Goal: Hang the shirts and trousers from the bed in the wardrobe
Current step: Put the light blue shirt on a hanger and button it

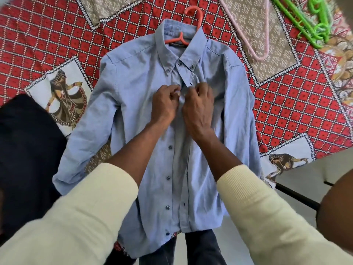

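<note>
From the head view we see the blue shirt (162, 131) flat on the bed (286, 104), orange hanger (193, 18) inside; left hand (165, 104) and right hand (198, 106) pinch its placket, probably buttoning. Light, limp cloth: we'd lift it by the hook.

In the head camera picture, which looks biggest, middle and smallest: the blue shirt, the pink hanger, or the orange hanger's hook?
1. blue shirt
2. pink hanger
3. orange hanger hook, the rest hidden inside the collar
</note>
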Demonstrator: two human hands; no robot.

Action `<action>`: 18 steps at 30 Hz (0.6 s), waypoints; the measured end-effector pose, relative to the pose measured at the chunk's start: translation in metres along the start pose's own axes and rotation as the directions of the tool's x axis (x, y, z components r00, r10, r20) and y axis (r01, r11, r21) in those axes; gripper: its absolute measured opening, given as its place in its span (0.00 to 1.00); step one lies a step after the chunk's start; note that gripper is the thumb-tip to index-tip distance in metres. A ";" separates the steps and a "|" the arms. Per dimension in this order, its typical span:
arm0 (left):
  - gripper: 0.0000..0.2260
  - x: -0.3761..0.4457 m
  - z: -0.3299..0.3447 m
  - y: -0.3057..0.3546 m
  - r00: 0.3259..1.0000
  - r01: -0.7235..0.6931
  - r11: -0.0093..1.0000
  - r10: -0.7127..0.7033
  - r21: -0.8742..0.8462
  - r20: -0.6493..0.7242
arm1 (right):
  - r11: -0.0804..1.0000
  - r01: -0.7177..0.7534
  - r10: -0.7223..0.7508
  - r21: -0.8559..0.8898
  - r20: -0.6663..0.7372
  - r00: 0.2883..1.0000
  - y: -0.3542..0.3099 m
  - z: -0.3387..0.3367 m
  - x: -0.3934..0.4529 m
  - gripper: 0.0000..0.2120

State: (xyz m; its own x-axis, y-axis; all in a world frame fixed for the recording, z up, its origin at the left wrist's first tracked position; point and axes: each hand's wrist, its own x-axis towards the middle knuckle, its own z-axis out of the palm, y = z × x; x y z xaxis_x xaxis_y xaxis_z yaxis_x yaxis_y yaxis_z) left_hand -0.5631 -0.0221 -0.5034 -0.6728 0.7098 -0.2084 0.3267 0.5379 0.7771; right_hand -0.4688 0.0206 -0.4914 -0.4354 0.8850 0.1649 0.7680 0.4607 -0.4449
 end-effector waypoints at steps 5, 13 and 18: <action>0.04 0.010 0.002 0.000 0.925 0.372 0.875 -0.376 -0.312 0.048 | 0.982 -0.185 0.178 0.035 0.138 0.974 0.005 0.020 0.016 0.08; 0.06 0.019 -0.004 0.006 0.849 0.521 0.696 -0.479 -0.494 0.221 | 0.908 -0.327 0.289 0.262 0.173 0.941 -0.004 0.008 0.024 0.11; 0.05 0.028 -0.003 0.013 0.784 0.600 0.618 -0.580 -0.508 0.220 | 0.802 -0.463 0.370 0.377 0.294 0.881 -0.019 0.016 0.022 0.07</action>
State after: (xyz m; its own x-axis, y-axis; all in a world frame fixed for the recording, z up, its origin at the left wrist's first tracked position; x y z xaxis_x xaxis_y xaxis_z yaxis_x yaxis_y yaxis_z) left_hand -0.5801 0.0034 -0.4971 -0.5715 0.3445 -0.7448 -0.5389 0.5269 0.6572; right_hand -0.5008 0.0303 -0.4934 -0.2373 0.9307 -0.2784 0.6402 -0.0657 -0.7654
